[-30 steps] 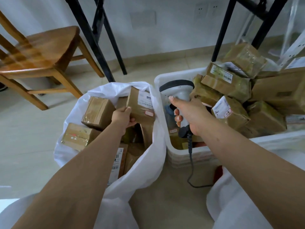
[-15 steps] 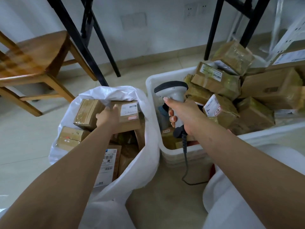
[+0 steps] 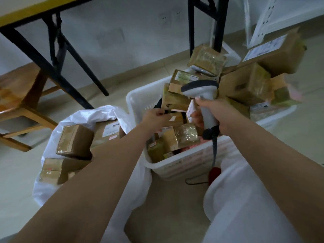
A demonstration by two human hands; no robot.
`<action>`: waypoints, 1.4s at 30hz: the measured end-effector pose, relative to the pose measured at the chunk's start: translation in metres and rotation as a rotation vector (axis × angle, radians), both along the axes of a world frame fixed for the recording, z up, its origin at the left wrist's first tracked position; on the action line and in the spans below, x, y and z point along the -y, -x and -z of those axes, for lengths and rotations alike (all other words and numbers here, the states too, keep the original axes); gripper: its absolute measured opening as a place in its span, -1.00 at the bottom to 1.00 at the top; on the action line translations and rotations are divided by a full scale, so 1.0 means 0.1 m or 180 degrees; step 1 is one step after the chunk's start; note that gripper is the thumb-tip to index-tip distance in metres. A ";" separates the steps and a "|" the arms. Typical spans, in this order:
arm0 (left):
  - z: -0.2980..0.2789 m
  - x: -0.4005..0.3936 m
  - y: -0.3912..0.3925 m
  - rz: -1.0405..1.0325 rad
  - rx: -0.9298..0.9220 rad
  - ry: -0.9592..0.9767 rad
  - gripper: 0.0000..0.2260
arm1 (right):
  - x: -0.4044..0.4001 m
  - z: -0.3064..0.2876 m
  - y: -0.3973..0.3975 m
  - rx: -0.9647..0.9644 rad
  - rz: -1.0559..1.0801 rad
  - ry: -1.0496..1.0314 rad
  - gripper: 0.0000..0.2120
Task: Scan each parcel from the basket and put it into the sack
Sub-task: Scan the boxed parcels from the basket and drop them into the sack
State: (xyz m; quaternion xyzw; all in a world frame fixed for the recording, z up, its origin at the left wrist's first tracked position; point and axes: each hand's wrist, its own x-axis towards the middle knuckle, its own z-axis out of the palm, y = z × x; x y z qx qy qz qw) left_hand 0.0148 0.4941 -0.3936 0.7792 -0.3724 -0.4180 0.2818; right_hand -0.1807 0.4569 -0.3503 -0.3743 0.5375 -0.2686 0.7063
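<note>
Your left hand [image 3: 155, 117] pinches a parcel [image 3: 175, 118] in the basket [image 3: 184, 163]; at its 3 o'clock, your right hand [image 3: 215, 114] grasps the scanner [image 3: 201, 90].

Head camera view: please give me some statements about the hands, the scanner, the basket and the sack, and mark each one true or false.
1. The right hand grips the scanner. True.
2. The left hand is down inside the sack. False: it reaches into the basket and touches a parcel there.
3. The sack already holds parcels. True.
4. The basket stands to the left of the sack. False: it stands to the right of it.
5. The scanner has a cable hanging from its handle. True.
6. The basket is made of dark metal wire. False: it is white plastic.
</note>
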 end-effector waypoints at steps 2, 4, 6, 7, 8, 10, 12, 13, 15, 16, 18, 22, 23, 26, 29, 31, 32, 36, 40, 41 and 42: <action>0.08 0.07 0.18 0.0247 0.0059 -0.0091 -0.46 | 0.06 0.07 0.15 -0.0160 -0.0122 0.0032 -0.58; 0.15 0.14 0.32 0.0501 0.0190 -0.0229 -0.31 | 0.11 0.11 0.21 -0.0250 -0.0106 0.0159 -0.59; 0.26 0.19 0.42 0.1029 0.0746 -0.0446 -0.10 | 0.14 0.12 0.23 -0.0247 -0.0117 0.0211 -0.63; 0.33 0.19 0.46 0.1362 0.1123 -0.0580 -0.03 | 0.16 0.12 0.24 -0.0253 -0.0128 0.0202 -0.65; 0.38 0.17 0.50 0.1729 0.1536 -0.0746 0.04 | 0.18 0.14 0.24 -0.0258 -0.0118 0.0187 -0.66; 0.44 0.10 0.59 0.2238 0.2214 -0.0995 0.07 | 0.23 0.19 0.25 -0.0248 -0.0073 0.0117 -0.66; 0.47 0.05 0.61 0.2225 0.2521 -0.0903 -0.01 | 0.28 0.26 0.22 -0.0208 -0.0033 0.0030 -0.66; 0.43 0.05 0.58 0.2053 0.2466 -0.0836 -0.05 | 0.30 0.29 0.21 -0.0208 -0.0033 -0.0015 -0.66; 0.34 0.08 0.43 0.1577 0.1885 -0.0623 -0.06 | 0.35 0.36 0.18 -0.0256 -0.0015 -0.0081 -0.67; 0.25 0.08 0.34 0.1289 0.1472 -0.0506 -0.09 | 0.37 0.41 0.16 -0.0282 0.0027 -0.0088 -0.67; 0.02 0.07 0.15 0.0814 0.0753 -0.0461 -0.21 | 0.39 0.48 0.14 -0.0271 0.0144 -0.0123 -0.69; -0.39 -0.10 -0.05 0.0574 -0.0158 -0.0295 -0.31 | 0.35 0.50 0.11 -0.0237 0.0400 0.0044 -0.70; -0.46 -0.14 -0.06 0.0542 -0.0245 -0.0050 -0.29 | 0.33 0.47 0.11 -0.0207 0.0439 0.0079 -0.69; -0.54 -0.25 0.01 0.0466 -0.0499 0.0607 -0.29 | 0.25 0.44 0.06 -0.0025 0.0447 0.0001 -0.59; -0.53 -0.29 0.21 -0.0044 -0.1070 0.0992 -0.54 | 0.16 0.41 -0.01 0.0076 0.0484 0.0063 -0.62; -0.52 -0.26 0.33 -0.0867 -0.1675 0.1020 -0.62 | 0.11 0.40 -0.04 0.0142 0.0652 0.0195 -0.68; -0.51 -0.24 0.37 -0.1249 -0.1832 0.1003 -0.63 | 0.10 0.40 -0.05 0.0166 0.0753 0.0252 -0.70; -0.44 -0.21 0.40 -0.1549 -0.1992 0.0771 -0.59 | 0.07 0.33 -0.05 0.0305 0.0900 0.0326 -0.70; -0.54 -0.27 0.40 -0.0933 -0.2746 0.0126 -0.61 | 0.06 0.29 -0.05 0.0438 0.0953 0.0365 -0.72; -0.55 -0.28 0.37 -0.0724 -0.2716 -0.0001 -0.58 | 0.07 0.29 -0.05 0.0396 0.0951 0.0410 -0.75; -0.55 -0.29 0.35 -0.0563 -0.2692 -0.0072 -0.54 | 0.08 0.30 -0.05 0.0347 0.0936 0.0432 -0.79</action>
